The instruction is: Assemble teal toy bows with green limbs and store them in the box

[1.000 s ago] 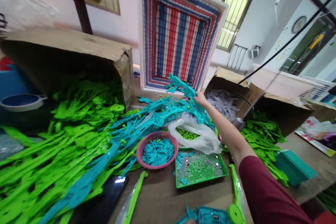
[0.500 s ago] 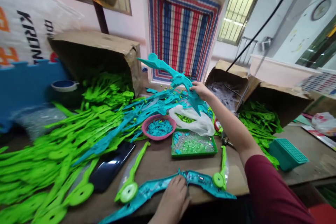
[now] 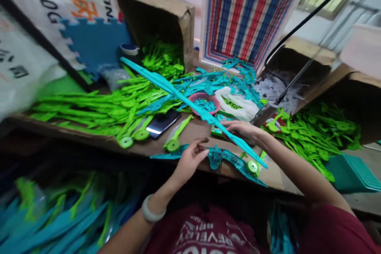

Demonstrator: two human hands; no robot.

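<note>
My right hand (image 3: 243, 130) grips a long teal toy bow half-shell (image 3: 166, 86), holding it slanted above the bench with its far end up at the left. Below it, at the bench's front edge, lies a second teal bow shell (image 3: 214, 157), its inner side facing up. Over that shell's left part hovers my left hand (image 3: 192, 155), thumb and fingers apart and nothing visible between them. A lime-green limb with a round wheel (image 3: 173, 145) meets the shell's left side. Another green wheel piece (image 3: 253, 167) sits at its right end.
A pink bowl (image 3: 218, 105) of small teal pieces and a white bag (image 3: 249, 112) of green bits stand behind. A phone (image 3: 163, 124) lies beside heaped green limbs (image 3: 89, 107). At right are a metal bracket (image 3: 264, 114), more green parts (image 3: 309, 149) and a teal basket (image 3: 354, 172).
My right hand has brought the teal half-shell from the back pile down toward me, over the bench front. My left hand has lifted off the lower shell and opened. The view has tilted down.
</note>
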